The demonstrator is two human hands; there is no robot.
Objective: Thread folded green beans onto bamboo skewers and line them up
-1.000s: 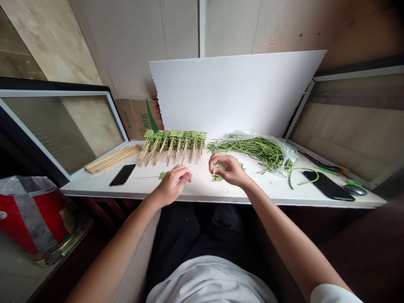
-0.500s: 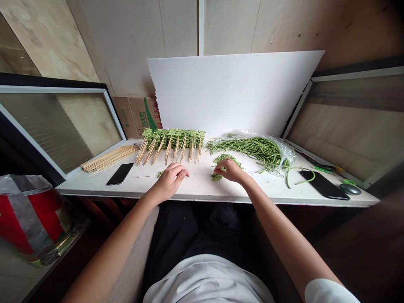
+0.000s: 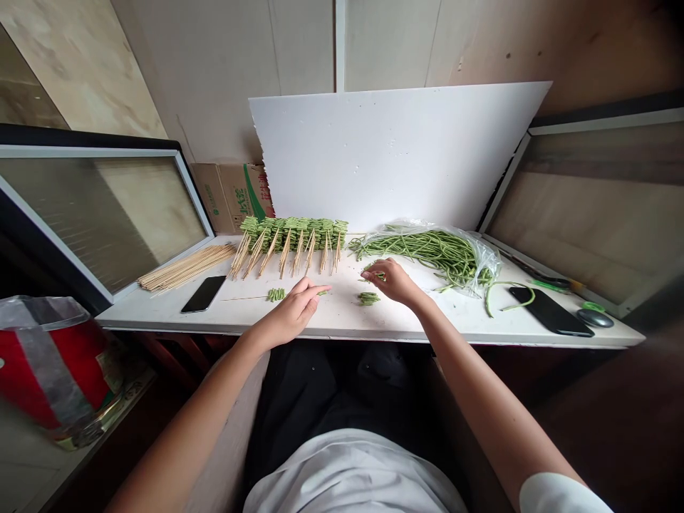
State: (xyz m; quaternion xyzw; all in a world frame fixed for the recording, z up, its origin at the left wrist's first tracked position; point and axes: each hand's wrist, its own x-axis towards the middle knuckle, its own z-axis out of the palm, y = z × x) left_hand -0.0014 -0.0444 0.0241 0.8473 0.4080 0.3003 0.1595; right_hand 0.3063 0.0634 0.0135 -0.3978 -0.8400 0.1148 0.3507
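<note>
My left hand (image 3: 293, 308) rests on the white table (image 3: 331, 324) with fingers pinched on a thin bamboo skewer (image 3: 251, 296) that carries a few green bean pieces (image 3: 276, 293). My right hand (image 3: 389, 279) is curled over a small heap of cut bean pieces (image 3: 374, 271) and pinches one of them. A second little clump of cut pieces (image 3: 368, 298) lies just in front of that hand. Behind both hands stands a row of finished bean skewers (image 3: 291, 239).
Long green beans (image 3: 427, 249) lie on a clear plastic bag at the right. A bundle of bare skewers (image 3: 184, 268) and a black phone (image 3: 202, 294) are at the left. Another phone (image 3: 550, 311) and a mouse (image 3: 594, 318) sit far right. A white board (image 3: 395, 153) leans behind.
My right hand went down onto the cut pieces, then shifted back and up a little. My left hand slid slightly right, uncovering the skewer with its bean pieces.
</note>
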